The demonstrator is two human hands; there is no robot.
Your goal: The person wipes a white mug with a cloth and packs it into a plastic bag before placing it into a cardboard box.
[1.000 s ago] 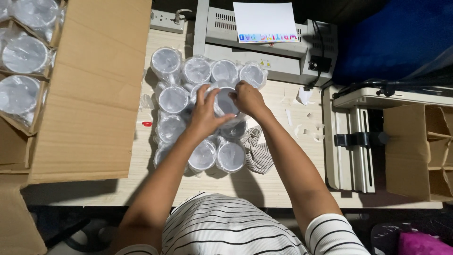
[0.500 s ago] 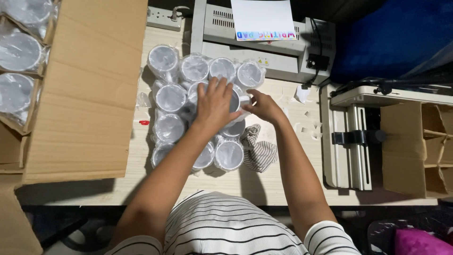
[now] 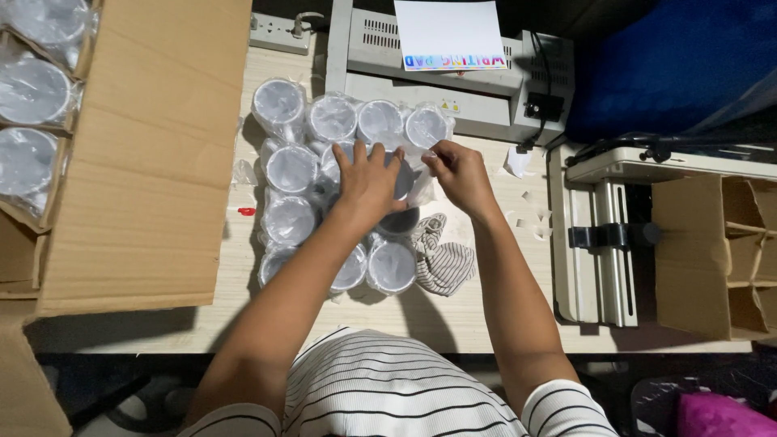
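Cardboard box fills the left side, flap folded over the table; more plastic-wrapped cups sit in its dividers at far left. Wooden table runs across the middle. Grey laminator at the far edge, white sheet lying on top of it. Paper trimmer to the right, divided carton right of that. Power strip far, just left of the laminator.

Centre of the table: block of white cups, each in clear film, standing mouth-up in rows and touching one another. Striped cloth lies against the block's near right corner. Paper scraps are scattered between cups and trimmer.

Left hand lies palm-down, fingers spread and pressed over the wrapped cup in the middle of the block, holding it down rather than gripping around it. Right hand is just right of it, thumb and forefinger pinched on the clear film at that cup's far right edge.

Judgement on doing this well: keep the left palm pinning the cup so neighbours don't tip, pull the film sideways and up from the pinch in one steady peel, not a jerk; packed cups leave little room, so lift clear if the film snags.
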